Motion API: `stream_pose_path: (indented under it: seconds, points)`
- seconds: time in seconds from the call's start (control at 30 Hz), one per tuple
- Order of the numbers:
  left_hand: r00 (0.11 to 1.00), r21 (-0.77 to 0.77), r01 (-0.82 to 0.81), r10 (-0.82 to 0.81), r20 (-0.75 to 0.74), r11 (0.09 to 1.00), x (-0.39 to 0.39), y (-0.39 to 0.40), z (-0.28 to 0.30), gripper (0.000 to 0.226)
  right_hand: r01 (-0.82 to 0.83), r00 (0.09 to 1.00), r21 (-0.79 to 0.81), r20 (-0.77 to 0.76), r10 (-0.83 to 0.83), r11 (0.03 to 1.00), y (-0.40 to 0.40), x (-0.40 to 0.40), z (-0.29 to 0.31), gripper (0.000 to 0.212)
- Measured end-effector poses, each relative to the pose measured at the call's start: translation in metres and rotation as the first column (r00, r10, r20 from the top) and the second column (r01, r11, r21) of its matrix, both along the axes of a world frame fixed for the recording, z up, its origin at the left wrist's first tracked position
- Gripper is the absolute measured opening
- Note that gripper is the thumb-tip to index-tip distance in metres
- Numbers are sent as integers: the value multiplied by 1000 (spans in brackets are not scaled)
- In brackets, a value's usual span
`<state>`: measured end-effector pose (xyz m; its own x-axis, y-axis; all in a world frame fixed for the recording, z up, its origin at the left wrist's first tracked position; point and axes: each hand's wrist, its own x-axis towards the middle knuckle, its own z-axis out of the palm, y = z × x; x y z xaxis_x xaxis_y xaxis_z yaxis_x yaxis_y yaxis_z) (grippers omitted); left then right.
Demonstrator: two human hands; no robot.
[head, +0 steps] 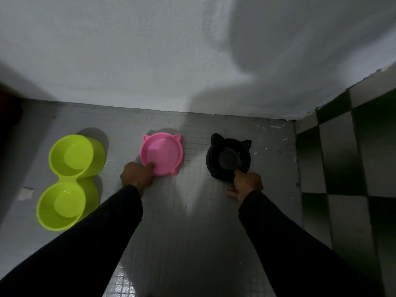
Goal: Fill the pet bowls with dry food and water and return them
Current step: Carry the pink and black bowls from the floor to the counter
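From the head camera, a floor of small pale grey square tiles runs up to a rough white plaster wall. A round pink plastic bowl with two cat ears stands on the tiles close to the wall, and it looks empty. Left of the pink bowl, well apart, lies a lime-green plastic double bowl, its two round wells empty and set one behind the other. Right of the pink bowl, also apart, sits a black plastic bowl with cat ears; whether it holds anything is too dark to tell. Farther right of the pink bowl, a wall of large dark green and white checkered tiles meets the floor.

The left hand, in a black sleeve, grips the pink bowl's near rim, thumb curled inside. The right hand, likewise sleeved, pinches the black bowl's near rim, thumb on top and fingers beneath.
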<state>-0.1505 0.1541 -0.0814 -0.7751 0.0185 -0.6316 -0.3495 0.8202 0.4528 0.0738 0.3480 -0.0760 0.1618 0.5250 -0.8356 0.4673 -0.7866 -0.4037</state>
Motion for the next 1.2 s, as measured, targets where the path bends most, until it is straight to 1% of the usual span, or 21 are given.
stream_pose_path:
  seconds: [0.1, 0.17, 0.23, 0.3, 0.37, 0.43, 0.47, 0.53, 0.6, 0.63, 0.67, 0.7, 0.77, 0.83, 0.87, 0.9, 1.0, 1.1, 1.2]
  points:
    - [998, -35, 56, -57, -15, 998, -2, 0, -2, 60, -26, 1000, 41, 11, 25, 999, -3, 2, -1, 44]
    - [994, -54, 102, -104, -31, 993, 0, 3, 4, 48, -25, 999, 70, 24, 23, 997, -6, 3, -1, 46]
    - [991, -71, 115, -119, -58, 991, 2, 4, 10, 37, -18, 999, 115, 43, 13, 993, -8, 1, 1, 45]
    - [991, -80, 93, -100, -88, 992, 5, 5, 15, 32, -13, 997, 170, 79, 0, 985, -8, -2, 1, 41]
    - [991, -61, 50, -57, -125, 997, 9, 6, 19, 29, 11, 996, 218, 86, -30, 976, -9, -3, 0, 31]
    - [989, 2, -18, 18, -147, 1000, 13, 6, 22, 23, 59, 994, 250, 71, -79, 967, -11, -3, -4, 24]
    - [987, 65, -65, 73, -142, 996, 15, 6, 23, 21, 91, 992, 258, 58, -110, 962, -12, -4, -1, 24]
    - [976, 222, -192, 211, -61, 956, 17, 4, 24, 21, 184, 982, 267, -14, -187, 946, -14, -5, 8, 22]
    - [946, 356, -320, 315, 73, 878, 19, 3, 25, 23, 277, 960, 246, -112, -257, 929, -16, -7, 20, 19]
    - [931, 413, -365, 341, 132, 835, 21, 3, 27, 22, 328, 940, 231, -171, -294, 916, -17, -8, 24, 16]
    - [920, 458, -392, 350, 177, 798, 23, 2, 28, 21, 381, 914, 209, -235, -331, 901, -20, -9, 31, 19]
    - [913, 495, -409, 350, 211, 767, 26, 2, 31, 24, 424, 886, 190, -289, -362, 886, -23, -11, 38, 27]
    - [897, 542, -442, 362, 254, 715, 33, 1, 39, 48, 450, 859, 164, -348, -376, 878, -29, -13, 49, 43]
    - [879, 561, -476, 377, 290, 678, 40, 1, 48, 71, 422, 851, 126, -395, -345, 898, -34, -14, 57, 62]
    - [875, 582, -483, 365, 316, 654, 44, 1, 52, 78, 403, 846, 110, -422, -325, 908, -36, -15, 61, 69]
    - [878, 610, -479, 340, 338, 631, 47, 2, 58, 78, 378, 846, 102, -442, -298, 920, -38, -15, 65, 73]
    - [888, 663, -458, 285, 360, 592, 54, 2, 69, 61, 300, 871, 119, -439, -221, 946, -42, -17, 73, 72]
    - [881, 675, -473, 274, 387, 567, 57, 3, 81, 53, 302, 869, 142, -448, -211, 943, -46, -17, 80, 70]
    - [873, 682, -486, 275, 403, 546, 59, 0, 99, 53, 299, 872, 158, -446, -202, 941, -49, -13, 93, 71]
